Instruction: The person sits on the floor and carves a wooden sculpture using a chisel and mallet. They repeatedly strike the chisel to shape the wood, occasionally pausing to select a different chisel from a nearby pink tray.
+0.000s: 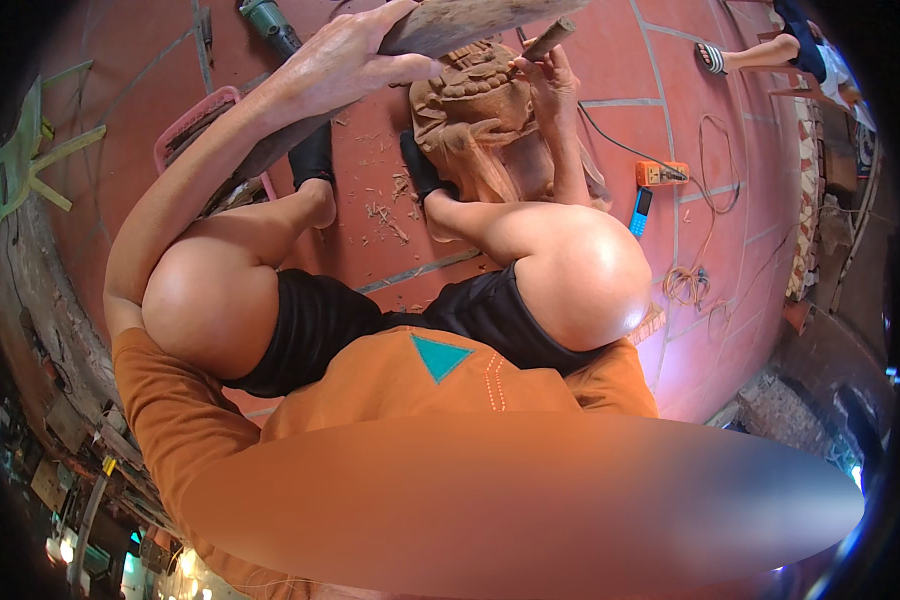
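Note:
A brown wooden carving (485,125) with rounded beads and draped folds stands on the floor just beyond my right foot. My right hand (552,85) is closed around a chisel (550,40), its round wooden handle slanting up to the right; I cannot make out its blade. Over the far side of the carving reaches a long, weathered piece of wood (470,22). My left hand (355,50) is closed on this wood, thumb on the near side. Part of the wood lies behind my left forearm.
Wood shavings (385,222) litter the red tiles between my feet. A pink basket (195,120) and a green power tool (270,25) are at the left. To the right lie an orange socket block (662,174), a blue phone (640,212) and cords (685,285). Another person's leg (765,52) shows far right.

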### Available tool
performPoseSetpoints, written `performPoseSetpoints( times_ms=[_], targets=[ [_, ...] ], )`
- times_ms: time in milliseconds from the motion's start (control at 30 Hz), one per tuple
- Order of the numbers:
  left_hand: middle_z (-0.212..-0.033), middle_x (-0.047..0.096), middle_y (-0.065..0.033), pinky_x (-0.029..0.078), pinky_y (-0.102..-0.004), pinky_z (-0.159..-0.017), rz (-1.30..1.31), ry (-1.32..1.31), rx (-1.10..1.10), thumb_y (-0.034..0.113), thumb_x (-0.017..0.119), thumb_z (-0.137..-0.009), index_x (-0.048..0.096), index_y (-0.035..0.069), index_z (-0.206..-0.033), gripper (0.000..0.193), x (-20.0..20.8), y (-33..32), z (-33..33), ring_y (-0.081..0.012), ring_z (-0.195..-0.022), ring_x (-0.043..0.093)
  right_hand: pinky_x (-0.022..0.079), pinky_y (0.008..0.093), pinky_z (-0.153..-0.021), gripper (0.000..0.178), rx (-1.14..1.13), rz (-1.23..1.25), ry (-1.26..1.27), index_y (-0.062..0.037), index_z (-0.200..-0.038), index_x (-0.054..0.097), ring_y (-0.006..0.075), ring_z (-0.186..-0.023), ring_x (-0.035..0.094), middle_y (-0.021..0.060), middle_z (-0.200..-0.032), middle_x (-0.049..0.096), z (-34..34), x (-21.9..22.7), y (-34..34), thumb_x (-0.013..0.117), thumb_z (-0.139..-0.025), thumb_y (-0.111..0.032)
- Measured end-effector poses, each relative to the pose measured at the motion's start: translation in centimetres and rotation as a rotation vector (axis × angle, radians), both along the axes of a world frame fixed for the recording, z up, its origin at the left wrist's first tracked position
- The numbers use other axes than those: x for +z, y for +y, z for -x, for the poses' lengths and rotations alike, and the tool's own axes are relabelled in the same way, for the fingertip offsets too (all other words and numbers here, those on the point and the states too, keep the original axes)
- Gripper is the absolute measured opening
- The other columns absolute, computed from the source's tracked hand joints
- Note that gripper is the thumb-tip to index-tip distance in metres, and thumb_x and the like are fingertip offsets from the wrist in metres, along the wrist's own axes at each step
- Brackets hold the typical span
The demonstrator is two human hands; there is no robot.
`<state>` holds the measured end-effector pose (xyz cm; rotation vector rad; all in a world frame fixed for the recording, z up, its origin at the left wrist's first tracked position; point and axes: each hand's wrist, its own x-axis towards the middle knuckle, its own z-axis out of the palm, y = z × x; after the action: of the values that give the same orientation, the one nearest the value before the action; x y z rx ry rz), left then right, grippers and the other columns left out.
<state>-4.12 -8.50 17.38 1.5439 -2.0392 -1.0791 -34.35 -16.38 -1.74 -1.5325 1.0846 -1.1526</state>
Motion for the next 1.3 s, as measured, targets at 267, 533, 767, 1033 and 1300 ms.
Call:
performPoseSetpoints(
  times_ms=[267,533,767,1033,1300],
  targets=[
    [-0.099,0.069,-0.0285,0.054,-0.0456,-0.081,0.263,0.185,-0.015,0.036,0.072,-0.094,0.052,0.000,-0.133,0.056,-1.2,0.3,1.1,-0.0368,-0.091,0.072,0.053,0.0284,-0.071,0.017,-0.042,0.118,0.220,-0.0058,-0.105,0.061,0.0114,-0.079,0.069,0.0066,-0.090,0.075,-0.7,1.2,1.2,0.074,-0.095,-0.011],
    [-0.095,0.068,-0.0261,0.056,-0.0450,-0.076,0.279,-0.060,-0.041,0.035,0.072,-0.096,0.049,0.002,-0.137,0.058,-2.6,0.4,0.9,-0.0367,-0.081,0.072,0.054,0.0312,-0.071,0.017,-0.029,0.156,0.271,-0.0059,-0.102,0.060,0.0171,-0.081,0.073,0.0068,-0.089,0.075,-1.0,1.6,1.0,0.074,-0.093,-0.009],
    [-0.080,0.067,-0.0210,0.056,-0.0439,-0.072,0.168,-0.231,-0.148,0.037,0.070,-0.097,0.051,0.002,-0.134,0.055,-1.6,0.0,1.1,-0.0290,-0.076,0.073,0.054,0.0314,-0.074,0.017,-0.072,0.180,0.259,-0.0054,-0.108,0.063,0.0167,-0.085,0.072,0.0066,-0.090,0.074,-0.4,0.7,2.0,0.071,-0.093,-0.005],
    [-0.093,0.069,-0.0267,0.055,-0.0453,-0.079,0.027,-0.090,0.005,0.037,0.072,-0.094,0.054,0.000,-0.130,0.055,-0.7,0.2,-0.1,-0.0349,-0.087,0.072,0.061,0.0291,-0.081,0.036,-0.143,0.014,-0.233,-0.0033,-0.125,0.060,0.0148,-0.093,0.072,0.0041,-0.101,0.070,1.1,0.1,1.6,0.069,-0.093,0.009],
    [-0.101,0.069,-0.0212,0.052,-0.0422,-0.085,0.223,-0.022,-0.042,0.041,0.071,-0.096,0.058,0.001,-0.132,0.055,-2.6,0.2,0.0,-0.0247,-0.093,0.068,0.061,0.0275,-0.072,0.022,-0.121,0.070,-0.241,-0.0035,-0.108,0.060,0.0125,-0.084,0.071,0.0054,-0.094,0.072,-0.7,0.4,0.3,0.076,-0.093,-0.001]
  ],
)
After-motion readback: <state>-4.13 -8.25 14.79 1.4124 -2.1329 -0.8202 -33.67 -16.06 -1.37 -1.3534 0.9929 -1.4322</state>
